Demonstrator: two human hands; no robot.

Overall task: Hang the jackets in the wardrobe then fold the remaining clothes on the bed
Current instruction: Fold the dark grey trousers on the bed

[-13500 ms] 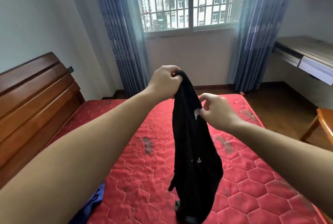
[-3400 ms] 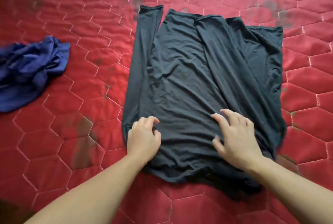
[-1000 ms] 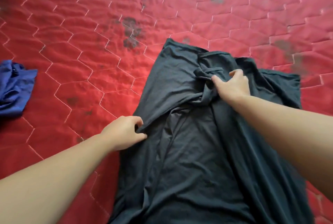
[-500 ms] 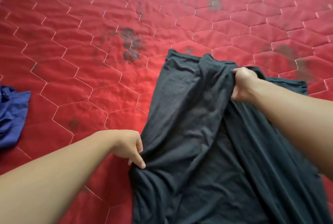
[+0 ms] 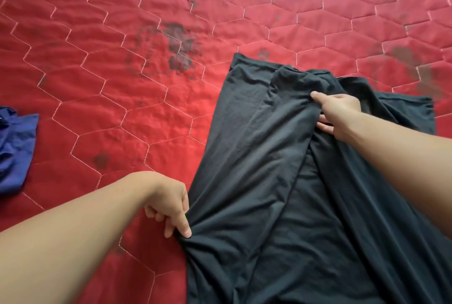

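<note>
On the red mattress [image 5: 122, 120] lies the dark garment [image 5: 256, 156] (folding step). Left hand [image 5: 168, 203] pinches its left edge; right hand [image 5: 338, 114] grips the folded-over panel. Next, presumably: lay panel flat, smooth, fold lengthwise.

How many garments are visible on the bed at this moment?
2. A dark garment lies spread right of centre, gripped by the left hand and right hand. A blue garment lies crumpled at the left edge. Others may be out of frame.

Left panel of dark garment [image 5: 256, 156] now folded over middle; right hand [image 5: 338, 114] lowered onto it.
</note>
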